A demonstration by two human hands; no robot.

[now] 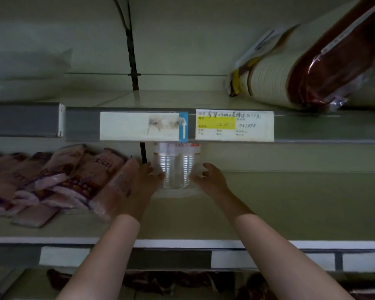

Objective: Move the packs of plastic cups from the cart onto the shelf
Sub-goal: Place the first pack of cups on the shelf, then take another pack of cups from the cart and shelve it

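Two hands, left hand (pixel 146 177) and right hand (pixel 211 177), clasp the upright pack of plastic cups (pixel 176 167) on the shelf (pixel 290 202); uneven release may topple it.

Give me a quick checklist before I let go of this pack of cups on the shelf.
1. Pack of cups over the shelf board, well back from its front edge: ok.
2. Pack standing upright and resting on the board: looks upright; whether it rests fully on the board, cannot tell.
3. Left hand and right hand on either side of the pack: ok.
4. Room on the right of the pack: ok, bare board there.
5. Room on the left: not ok, the pink packets lie close by and the left hand is touching the nearest one.
6. Headroom under the price rail: cannot tell, the pack's top is hidden behind it.
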